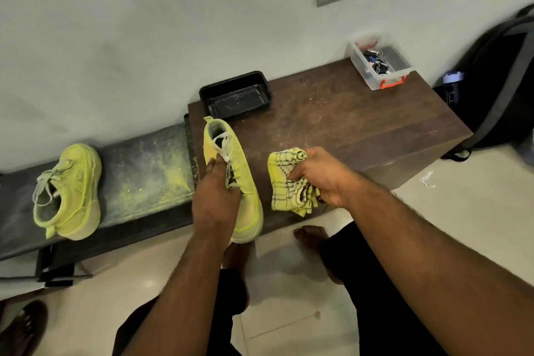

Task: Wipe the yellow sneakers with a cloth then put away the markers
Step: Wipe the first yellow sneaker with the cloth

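My left hand (215,196) grips a yellow sneaker (245,179) by its laced top, holding it at the front edge of the brown cabinet top (346,118) with its toe towards me. My right hand (318,176) clutches a bunched yellow checked cloth (286,182) just right of that sneaker, a small gap between them. The other yellow sneaker (70,191) lies on the dark low bench (138,170) at the left. No markers are visible.
An empty black tray (235,95) sits at the cabinet's back edge by the wall. A clear plastic box (378,65) holding keys stands at the back right. A dark backpack (502,81) leans right of the cabinet. Yellow dust speckles the bench. My bare feet are on the tiled floor.
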Demonstrator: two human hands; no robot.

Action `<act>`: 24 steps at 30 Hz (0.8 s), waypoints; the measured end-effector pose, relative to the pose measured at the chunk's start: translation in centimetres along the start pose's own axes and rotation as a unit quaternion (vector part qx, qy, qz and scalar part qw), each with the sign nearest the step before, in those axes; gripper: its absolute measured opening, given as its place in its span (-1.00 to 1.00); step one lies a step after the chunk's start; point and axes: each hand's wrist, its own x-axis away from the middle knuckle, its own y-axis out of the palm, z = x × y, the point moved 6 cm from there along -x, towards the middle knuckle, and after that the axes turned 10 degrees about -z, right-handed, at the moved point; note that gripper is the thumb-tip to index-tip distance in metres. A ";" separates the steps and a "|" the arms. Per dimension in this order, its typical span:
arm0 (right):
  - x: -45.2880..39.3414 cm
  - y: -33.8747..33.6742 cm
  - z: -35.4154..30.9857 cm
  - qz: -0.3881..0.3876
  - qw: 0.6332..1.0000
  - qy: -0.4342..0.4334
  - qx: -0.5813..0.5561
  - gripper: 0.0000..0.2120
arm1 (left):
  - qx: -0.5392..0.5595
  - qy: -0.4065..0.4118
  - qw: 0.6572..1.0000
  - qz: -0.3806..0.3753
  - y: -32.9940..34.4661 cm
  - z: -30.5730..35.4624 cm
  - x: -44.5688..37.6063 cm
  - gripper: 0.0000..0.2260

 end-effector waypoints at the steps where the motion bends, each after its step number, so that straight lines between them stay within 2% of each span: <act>1: -0.1 -0.1 -0.3 0.013 1.000 -0.022 0.002 -0.77 | 0.040 0.009 0.999 0.001 -0.2 0.1 0.0 -0.40; 2: -0.1 -0.3 -0.6 0.028 0.999 -0.045 0.012 -0.76 | 0.067 0.029 0.997 -0.005 -0.4 0.4 0.0 -0.43; 4: 0.0 -0.8 -1.3 0.074 0.988 -0.098 0.093 -0.71 | 0.052 0.091 0.994 -0.038 -0.5 1.3 0.1 -0.49; 6: 0.5 -1.4 -2.2 0.137 0.954 -0.160 0.212 -0.60 | 0.040 0.128 0.988 -0.073 -0.3 1.7 0.0 -0.53; 8: 1.0 -1.4 -2.9 0.168 0.925 -0.207 0.271 -0.47 | 0.091 0.120 0.985 -0.088 -0.6 1.3 -0.4 -0.58; 10: 1.8 -0.7 -3.3 0.162 0.901 -0.249 0.316 -0.40 | 0.197 0.083 0.971 -0.103 -1.3 1.1 -0.6 -0.65; 13: 3.2 1.5 -3.7 0.123 0.849 -0.309 0.410 -0.30 | 0.331 0.036 0.933 -0.133 -2.5 0.5 -1.1 -0.63; 15: 3.2 3.5 -3.3 0.067 0.790 -0.296 0.533 -0.25 | 0.371 0.005 0.915 -0.160 -3.1 -0.6 -1.6 -0.62; 16: 2.7 4.7 -2.8 0.040 0.739 -0.273 0.614 -0.24 | 0.378 -0.012 0.909 -0.176 -3.4 -1.4 -1.8 -0.61; 17: 2.0 5.7 -2.2 0.023 0.692 -0.252 0.676 -0.23 | 0.372 -0.022 0.908 -0.191 -3.6 -2.0 -2.0 -0.62; 18: 1.2 6.5 -1.7 0.014 0.664 -0.235 0.709 -0.24 | 0.341 -0.025 0.919 -0.198 -3.7 -2.7 -2.3 -0.64; 19: 0.5 7.1 -1.7 0.018 0.655 -0.224 0.721 -0.24 | 0.292 -0.022 0.936 -0.194 -4.0 -3.0 -2.5 -0.67; 21: -0.6 7.7 -2.1 0.030 0.661 -0.224 0.716 -0.25 | 0.178 -0.016 0.971 -0.156 -4.6 -3.2 -2.9 -0.71; 24: -1.7 8.0 -2.9 0.028 0.666 -0.229 0.709 -0.25 | 0.064 -0.040 0.997 -0.033 -6.9 -3.5 -2.7 -0.72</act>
